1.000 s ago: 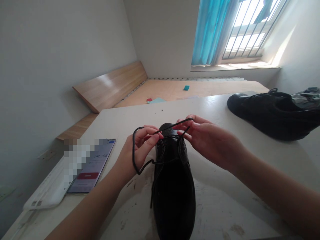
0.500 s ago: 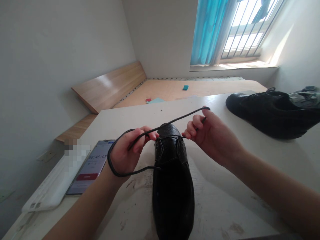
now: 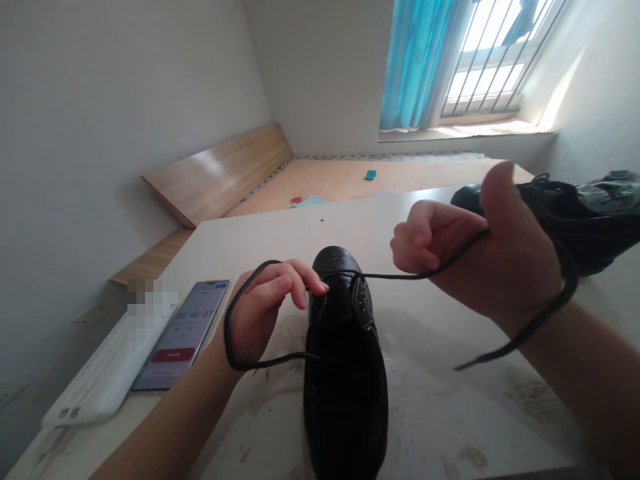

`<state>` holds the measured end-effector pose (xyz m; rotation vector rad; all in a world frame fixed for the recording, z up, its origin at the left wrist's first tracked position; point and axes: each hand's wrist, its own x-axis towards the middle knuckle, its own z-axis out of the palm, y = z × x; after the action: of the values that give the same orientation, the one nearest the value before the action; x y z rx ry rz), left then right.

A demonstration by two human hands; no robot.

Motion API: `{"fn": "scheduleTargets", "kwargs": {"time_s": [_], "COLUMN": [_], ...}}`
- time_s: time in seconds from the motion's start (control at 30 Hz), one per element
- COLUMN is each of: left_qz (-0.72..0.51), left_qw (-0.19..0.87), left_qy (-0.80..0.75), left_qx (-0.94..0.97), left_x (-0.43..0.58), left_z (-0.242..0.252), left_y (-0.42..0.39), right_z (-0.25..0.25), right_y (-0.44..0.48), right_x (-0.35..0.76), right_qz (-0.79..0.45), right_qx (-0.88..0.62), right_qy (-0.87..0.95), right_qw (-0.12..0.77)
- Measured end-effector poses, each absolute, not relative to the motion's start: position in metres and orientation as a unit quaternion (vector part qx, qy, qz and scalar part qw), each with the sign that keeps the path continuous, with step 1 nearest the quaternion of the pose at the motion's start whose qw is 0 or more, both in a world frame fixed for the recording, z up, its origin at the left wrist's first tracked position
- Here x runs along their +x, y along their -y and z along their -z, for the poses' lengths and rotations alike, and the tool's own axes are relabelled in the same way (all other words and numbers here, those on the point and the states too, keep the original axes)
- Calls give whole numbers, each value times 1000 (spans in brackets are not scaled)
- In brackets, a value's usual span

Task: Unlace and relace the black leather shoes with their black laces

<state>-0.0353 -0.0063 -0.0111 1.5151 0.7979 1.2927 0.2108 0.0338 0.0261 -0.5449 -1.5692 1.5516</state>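
Head view: the shoe [image 3: 345, 393] sits on the worktop [image 3: 430, 373], its lace [image 3: 390, 276] crossing the right hand [image 3: 505, 267], fingers curled; the left hand [image 3: 257, 310] has loosely bent fingers, both grips unclear. Best pull evenly, untwisted.

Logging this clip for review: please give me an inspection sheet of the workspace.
Surface: white tabletop, dark marks in places.
Job's things: black shoe; its lace runs rightward across it.
Clutter: phone and white object at left, second black shoe at right.
Hands: left hand at the shoe, lace looped about it; right hand raised, lace crossing its palm, free end loose below.
Cables: nothing seen.
Surroundings: blue curtain, barred window, wooden board.
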Motion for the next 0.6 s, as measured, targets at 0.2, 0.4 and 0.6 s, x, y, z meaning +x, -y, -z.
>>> {"fn": "scheduleTargets", "kwargs": {"time_s": [0.2,0.4,0.6], "left_qz": [-526,-461,-397], "left_qw": [398,348,217], "left_qy": [-448,-515,-574], "left_qx": [603,633,683], "left_x": [-32,-28,-38], "left_z": [19,13,26], "left_y": [3,2,-8], "right_z": [-35,-18,18], "right_y": [-38,-50,-60], "right_x": [229,223,201], "right_qz": [-642,-651,-502], "right_qx": [-103,-172,-407], "right_qy": [758,735,703], "right_qw": [61,82,298]}}
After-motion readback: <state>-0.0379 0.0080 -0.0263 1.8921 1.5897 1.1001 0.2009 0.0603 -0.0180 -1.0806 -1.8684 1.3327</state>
